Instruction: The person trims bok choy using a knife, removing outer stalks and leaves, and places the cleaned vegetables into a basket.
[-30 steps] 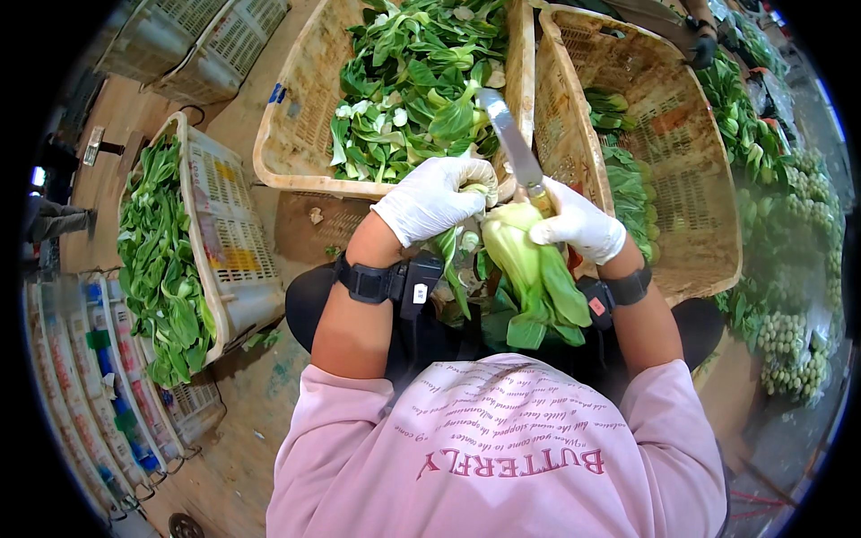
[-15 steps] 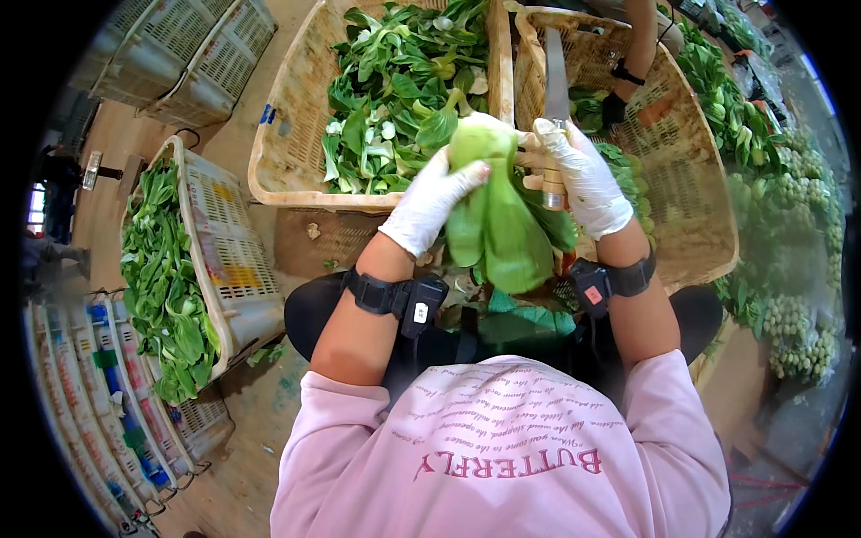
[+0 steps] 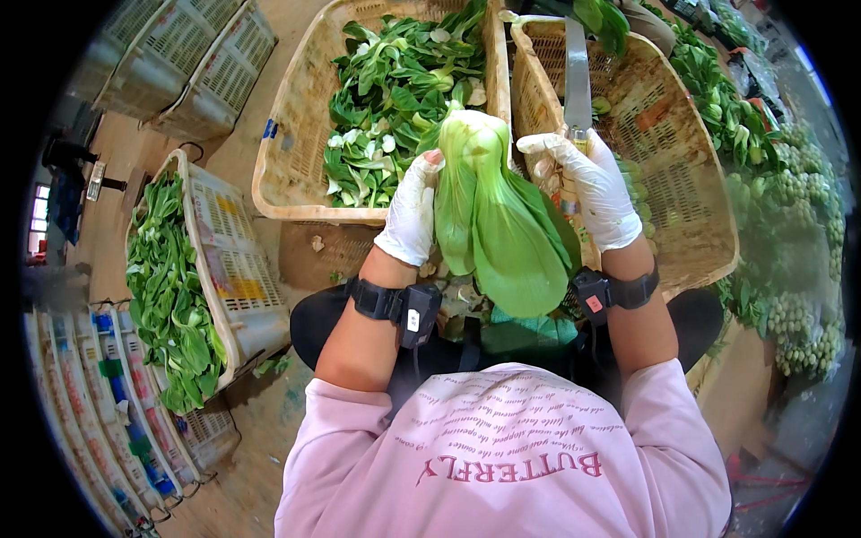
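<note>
Bok choy (image 3: 498, 211): left hand (image 3: 412, 213) | knife (image 3: 577, 100): right hand (image 3: 603, 195) | blade (image 3: 578, 76) forward, apart

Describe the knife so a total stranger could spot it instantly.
Start at the pink shirt, bottom centre, and follow the right arm up to the white-gloved right hand. It holds the knife, blade pointing up the picture across a yellowish crate. Its straight, grey blade sets it apart from the leafy greens nearby.

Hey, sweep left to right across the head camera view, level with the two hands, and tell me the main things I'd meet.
Slatted crate of leafy greens, white-gloved left hand, bok choy, white-gloved right hand, pile of green vegetables.
</note>
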The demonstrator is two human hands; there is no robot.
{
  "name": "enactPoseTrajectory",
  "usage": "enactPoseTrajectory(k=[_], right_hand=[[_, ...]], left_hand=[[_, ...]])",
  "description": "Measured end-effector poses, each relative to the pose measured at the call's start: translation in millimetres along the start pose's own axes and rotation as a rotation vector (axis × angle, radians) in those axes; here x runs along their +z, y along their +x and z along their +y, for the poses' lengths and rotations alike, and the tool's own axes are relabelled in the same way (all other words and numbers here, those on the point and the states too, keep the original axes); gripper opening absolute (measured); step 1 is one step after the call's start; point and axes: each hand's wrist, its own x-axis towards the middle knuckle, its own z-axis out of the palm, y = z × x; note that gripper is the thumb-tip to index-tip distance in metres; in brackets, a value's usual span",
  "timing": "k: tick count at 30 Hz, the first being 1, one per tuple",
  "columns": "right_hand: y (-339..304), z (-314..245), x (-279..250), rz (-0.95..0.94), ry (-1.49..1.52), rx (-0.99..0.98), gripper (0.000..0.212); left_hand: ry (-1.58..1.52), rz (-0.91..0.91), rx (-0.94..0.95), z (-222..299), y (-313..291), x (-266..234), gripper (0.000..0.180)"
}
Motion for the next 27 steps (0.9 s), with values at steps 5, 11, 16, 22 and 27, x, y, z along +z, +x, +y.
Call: enactPoseTrajectory(k=[5,11,16,22,27], right_hand=[[-0.5,7.6,-4.4,0.025,0.024,0.003,0.016],[-3.3,10.1,-10.5,-0.054,-0.111,-0.043,0.014],[-3.3,16.5,-14.0,-0.114,-0.161,-0.021,0.018],[-5.9,16.2,-9.3,-0.011,-0.182,-0.067,0.03],[-10.8,24.0,7.0,-0.022,0.008,0.046,0.054]], left_hand=[[0.153,0.203,-0.027,0.7,3.1,0.7,0.047],[0.117,0.387,-0.12,3.7,6.2,2.1,0.06],[0.112,0.479,-0.127,3.4,9.1,2.7,0.062],[0.516,0.471,0.166,-2.2,10.4,-2.5,0.058],[1.098,0.32,0.587,-24.1,5.3,14.8,0.072]])
